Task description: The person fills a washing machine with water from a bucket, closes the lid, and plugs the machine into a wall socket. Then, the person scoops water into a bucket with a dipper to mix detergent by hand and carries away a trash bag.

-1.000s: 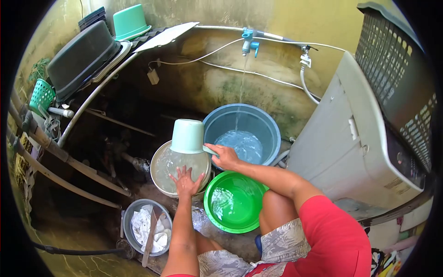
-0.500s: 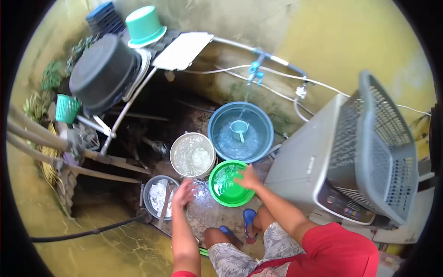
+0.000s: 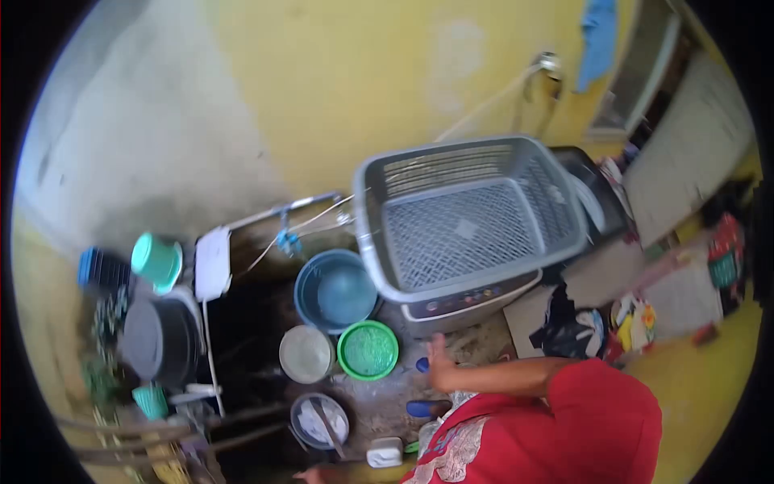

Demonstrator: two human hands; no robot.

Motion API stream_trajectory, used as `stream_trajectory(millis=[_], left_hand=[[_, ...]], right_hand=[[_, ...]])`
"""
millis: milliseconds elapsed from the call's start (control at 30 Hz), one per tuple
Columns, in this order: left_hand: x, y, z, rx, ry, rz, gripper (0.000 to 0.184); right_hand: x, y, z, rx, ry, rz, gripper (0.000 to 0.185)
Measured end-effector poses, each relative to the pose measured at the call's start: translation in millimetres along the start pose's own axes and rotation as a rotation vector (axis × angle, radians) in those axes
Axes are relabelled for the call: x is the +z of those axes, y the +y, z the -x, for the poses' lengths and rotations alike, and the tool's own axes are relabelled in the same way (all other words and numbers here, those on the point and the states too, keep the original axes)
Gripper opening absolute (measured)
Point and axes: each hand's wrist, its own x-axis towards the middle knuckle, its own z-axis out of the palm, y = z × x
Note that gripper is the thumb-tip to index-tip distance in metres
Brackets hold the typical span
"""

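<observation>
My right hand (image 3: 439, 365) is held out above the floor, empty and open, near the blue sandals (image 3: 422, 408) and just right of the green basin (image 3: 368, 350). Only a small, blurred part of my left hand (image 3: 310, 476) shows at the bottom edge, below the grey basin (image 3: 300, 436) with white cloth (image 3: 324, 419) and a board in it. The pale bucket (image 3: 306, 355) stands beside the green basin, and the large blue tub (image 3: 306, 282) is behind them. Neither hand touches a basin.
A large grey laundry basket (image 3: 476, 286) rests on the machine (image 3: 459, 319) at the centre right. Dark and turquoise tubs (image 3: 157, 260) are stacked at the left. A blue tap (image 3: 286, 242) is above the blue tub. Clothes (image 3: 564, 331) lie at the right.
The view has swung right and the person now stands higher. The dipper was let go into the blue tub. My right hand has left the green basin, and my left hand has dropped to the bottom edge.
</observation>
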Motion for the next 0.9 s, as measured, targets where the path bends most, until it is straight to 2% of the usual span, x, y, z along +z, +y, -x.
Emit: stream_trajectory(millis=[67, 133, 167, 200, 233, 300, 333, 400, 433, 500, 567, 633, 733, 800, 833, 867, 900], left_hand=[[69, -7, 30, 0.128, -0.267, -0.417, 0.063], [134, -4, 72, 0.373, -0.533, -0.739, 0.059], [163, 1, 93, 0.48, -0.672, -0.877, 0.058], [191, 22, 120, 0.562, -0.868, -1.23, 0.061], [222, 42, 156, 0.381, -1.05, -1.329, 0.061], [263, 59, 218, -0.045, -1.353, -0.954, 0.055], [289, 81, 258, -0.015, -1.559, -0.815, 0.051], [348, 128, 347, 0.038, -1.926, -0.493, 0.044], [376, 132, 391, 0.134, -2.037, -0.371, 0.036], [441, 132, 464, 0.285, -2.294, -0.196, 0.029], [503, 126, 521, 0.368, -2.594, -0.097, 0.03], [544, 96, 562, 0.361, -2.712, 0.174, 0.026], [598, 92, 607, 0.297, -2.717, 0.053, 0.016], [611, 64, 607, 0.045, -2.531, 0.023, 0.018], [616, 55, 617, -0.108, -2.385, 0.054, 0.014], [622, 46, 629, -0.248, -2.231, 0.078, 0.012], [631, 39, 636, -0.439, -2.229, 0.137, 0.01]], right_hand=[[26, 4, 31, -0.193, 0.021, 0.68, 0.072], [31, -30, 112, -0.308, 0.026, -0.057, 0.064], [36, -22, 127, -0.424, 0.039, -0.202, 0.062], [41, -15, 143, -0.548, 0.056, -0.343, 0.059], [42, -13, 173, -0.588, 0.082, -0.374, 0.054], [38, 1, 237, -0.752, 0.104, -0.502, 0.05], [31, 16, 265, -0.84, 0.109, -0.56, 0.048], [15, 59, 314, -0.792, 0.232, -0.534, 0.043], [8, 80, 334, -0.764, 0.286, -0.519, 0.04], [-3, 116, 366, -0.738, 0.24, -0.427, 0.038], [-12, 145, 391, -0.72, 0.204, -0.369, 0.04], [-18, 169, 421, -0.665, 0.223, -0.35, 0.044], [-28, 206, 461, -0.584, 0.291, -0.269, 0.05], [-32, 237, 473, -0.58, 0.309, -0.277, 0.052], [-33, 246, 481, -0.526, 0.359, -0.262, 0.052], [-34, 257, 478, -0.569, 0.393, -0.29, 0.053], [-34, 272, 476, -0.598, 0.438, -0.32, 0.053]])
